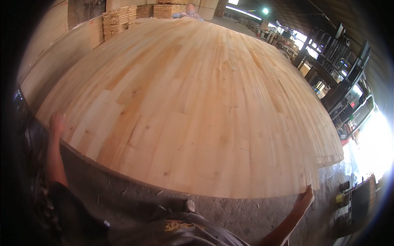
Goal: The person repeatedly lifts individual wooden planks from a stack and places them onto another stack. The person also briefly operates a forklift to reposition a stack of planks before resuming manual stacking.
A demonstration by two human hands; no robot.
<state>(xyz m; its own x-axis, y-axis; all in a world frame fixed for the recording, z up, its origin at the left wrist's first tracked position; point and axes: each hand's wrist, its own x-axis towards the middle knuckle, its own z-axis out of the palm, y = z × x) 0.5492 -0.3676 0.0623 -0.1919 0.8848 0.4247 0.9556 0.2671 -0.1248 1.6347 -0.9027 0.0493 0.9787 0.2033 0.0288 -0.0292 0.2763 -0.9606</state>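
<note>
A large wooden panel, made of many joined pale and orange-brown strips with small knots, fills most of the view. At its near left part my left hand is closed on the edge, the fingers partly hidden. My right hand grips the near right corner, its thumb by the top face and the other fingers mostly out of sight beneath. Along the right side, the edges of more panels show just under the top one.
Behind the far edge stands another person. Wood stacks rise at the back left, beside large upright boards. On the right is a forklift-like machine. Grey floor with scraps lies at my feet.
</note>
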